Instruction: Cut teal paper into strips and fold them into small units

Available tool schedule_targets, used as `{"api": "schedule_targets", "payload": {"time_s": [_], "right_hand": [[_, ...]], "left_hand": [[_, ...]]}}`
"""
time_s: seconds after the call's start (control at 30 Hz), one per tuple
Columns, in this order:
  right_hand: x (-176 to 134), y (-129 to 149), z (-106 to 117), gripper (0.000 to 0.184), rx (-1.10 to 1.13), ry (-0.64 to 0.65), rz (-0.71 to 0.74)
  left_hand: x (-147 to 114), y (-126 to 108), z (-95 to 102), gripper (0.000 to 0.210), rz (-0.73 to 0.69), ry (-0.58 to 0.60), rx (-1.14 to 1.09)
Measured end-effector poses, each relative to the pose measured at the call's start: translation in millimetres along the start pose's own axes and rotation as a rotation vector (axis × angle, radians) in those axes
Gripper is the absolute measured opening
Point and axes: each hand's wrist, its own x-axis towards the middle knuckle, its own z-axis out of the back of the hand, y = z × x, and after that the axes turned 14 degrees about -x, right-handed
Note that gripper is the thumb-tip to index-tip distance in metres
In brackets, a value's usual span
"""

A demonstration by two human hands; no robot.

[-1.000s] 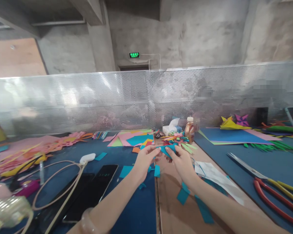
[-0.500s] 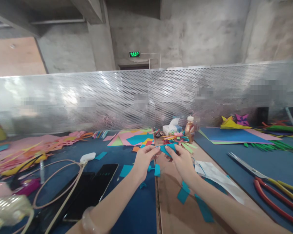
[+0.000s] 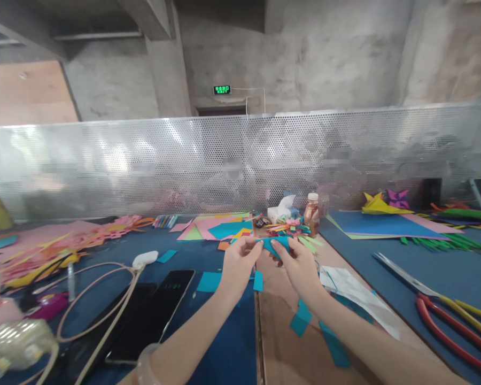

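Between my two hands a small piece of blue paper (image 3: 273,246) is held up over the seam of the table. My left hand (image 3: 240,263) pinches its left end between thumb and fingers. On the other end, my right hand (image 3: 301,267) presses with the thumb on top and the fingers curled beneath. The fingers cover part of the paper, so its full shape is hidden. Scraps of the same blue paper lie around my forearms: a rectangle (image 3: 208,282) at the left, a small strip (image 3: 258,281) in the middle and a cut piece (image 3: 301,318) on the right.
Red-handled scissors (image 3: 428,297) lie at the right. A black phone (image 3: 156,315) and a looped cable (image 3: 124,267) are at the left. Behind my hands stand a bottle (image 3: 312,214) and a tissue pack (image 3: 281,212), near coloured paper sheets (image 3: 200,227). A perforated metal panel (image 3: 164,160) borders the back.
Both hands keep hold of the blue paper in nearly the same place. My left wrist and forearm have shifted slightly right, and the view has moved a little.
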Motion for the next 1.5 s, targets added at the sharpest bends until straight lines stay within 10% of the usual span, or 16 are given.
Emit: {"api": "schedule_targets", "payload": {"time_s": [1.2, 1.5], "right_hand": [[-18.8, 13.4, 47.8, 0.032, 0.042, 0.253, -0.228], [-29.0, -0.4, 51.6, 0.036, 0.113, 0.327, -0.421]], "left_hand": [[-24.3, -10.4, -26.5, 0.022, 0.331, -0.049, -0.089], [-27.4, -2.2, -22.2, 0.014, 0.361, 0.144, 0.086]]}}
